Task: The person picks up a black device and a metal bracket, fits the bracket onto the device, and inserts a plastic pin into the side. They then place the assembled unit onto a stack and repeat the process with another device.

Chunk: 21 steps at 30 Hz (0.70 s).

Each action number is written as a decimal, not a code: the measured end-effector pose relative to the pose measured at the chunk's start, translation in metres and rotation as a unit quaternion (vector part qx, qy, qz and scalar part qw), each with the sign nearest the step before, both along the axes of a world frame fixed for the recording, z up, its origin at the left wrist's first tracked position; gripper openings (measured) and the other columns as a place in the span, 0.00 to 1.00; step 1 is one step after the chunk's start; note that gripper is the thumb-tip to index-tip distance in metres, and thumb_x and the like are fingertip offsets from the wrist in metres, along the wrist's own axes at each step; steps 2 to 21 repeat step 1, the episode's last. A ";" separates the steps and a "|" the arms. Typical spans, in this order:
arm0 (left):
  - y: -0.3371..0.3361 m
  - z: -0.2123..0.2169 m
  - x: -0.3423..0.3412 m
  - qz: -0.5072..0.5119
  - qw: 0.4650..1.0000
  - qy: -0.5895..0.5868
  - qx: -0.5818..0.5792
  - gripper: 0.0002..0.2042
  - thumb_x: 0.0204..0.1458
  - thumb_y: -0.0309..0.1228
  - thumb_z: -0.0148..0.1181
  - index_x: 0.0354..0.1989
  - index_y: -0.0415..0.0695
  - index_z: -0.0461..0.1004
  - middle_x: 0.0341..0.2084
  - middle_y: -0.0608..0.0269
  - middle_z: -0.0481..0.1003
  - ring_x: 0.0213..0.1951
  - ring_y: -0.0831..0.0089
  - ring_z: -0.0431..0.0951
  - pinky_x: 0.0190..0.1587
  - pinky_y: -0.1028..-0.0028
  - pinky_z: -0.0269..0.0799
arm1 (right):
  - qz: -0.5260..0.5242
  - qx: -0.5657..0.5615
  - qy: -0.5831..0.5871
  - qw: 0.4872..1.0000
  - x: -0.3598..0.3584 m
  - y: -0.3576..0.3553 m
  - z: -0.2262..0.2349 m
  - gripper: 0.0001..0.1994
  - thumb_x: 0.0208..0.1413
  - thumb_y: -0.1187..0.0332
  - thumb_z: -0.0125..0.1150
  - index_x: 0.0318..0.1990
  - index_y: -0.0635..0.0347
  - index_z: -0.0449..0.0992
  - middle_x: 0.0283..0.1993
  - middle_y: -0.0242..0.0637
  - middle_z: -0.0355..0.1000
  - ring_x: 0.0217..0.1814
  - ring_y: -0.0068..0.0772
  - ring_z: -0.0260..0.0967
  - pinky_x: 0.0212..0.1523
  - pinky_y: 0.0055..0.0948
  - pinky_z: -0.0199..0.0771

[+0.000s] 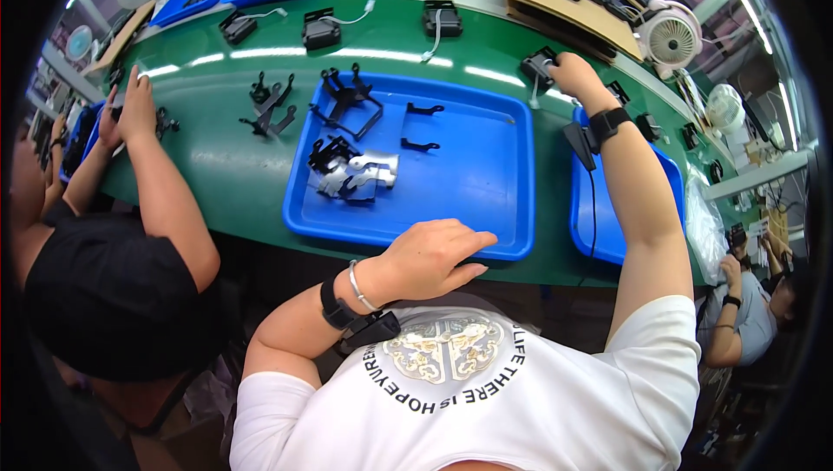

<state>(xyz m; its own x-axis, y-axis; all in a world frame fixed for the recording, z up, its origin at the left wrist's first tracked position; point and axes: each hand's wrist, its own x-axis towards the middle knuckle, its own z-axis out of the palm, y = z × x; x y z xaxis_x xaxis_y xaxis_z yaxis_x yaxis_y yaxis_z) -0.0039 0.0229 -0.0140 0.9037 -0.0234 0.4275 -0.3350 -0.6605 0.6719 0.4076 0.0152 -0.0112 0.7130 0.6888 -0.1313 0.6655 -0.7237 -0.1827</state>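
Observation:
My right hand (574,74) reaches across the green bench and has its fingers closed on the right side of a small black boxy unit (538,65) with a white cable. Part of that unit is hidden behind the fingers. My left hand (438,252) hovers at the near rim of a blue tray (490,141), its thumb and fingers apart and nothing in them. Several black brackets (354,106) lie in the tray's left half beside silvery bracket pieces (369,174). Two small black brackets (423,110) rest nearer its middle.
Similar boxy units (322,30) with white cables line the bench's far side. A second blue tray (638,177) stands under my right forearm. Loose black brackets (271,105) lie left of the main tray. A co-worker's arms (165,167) rest on the bench at left.

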 end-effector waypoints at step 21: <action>-0.001 0.001 0.006 -0.010 1.000 -0.005 0.002 0.17 0.42 0.29 0.61 0.43 0.42 0.70 0.27 0.59 0.74 0.29 0.63 0.73 0.33 0.68 0.69 | 0.080 -0.031 -0.100 0.991 0.001 -0.001 0.004 0.19 0.54 0.56 0.50 0.43 0.64 0.71 0.34 0.45 0.74 0.30 0.38 0.73 0.28 0.33 0.73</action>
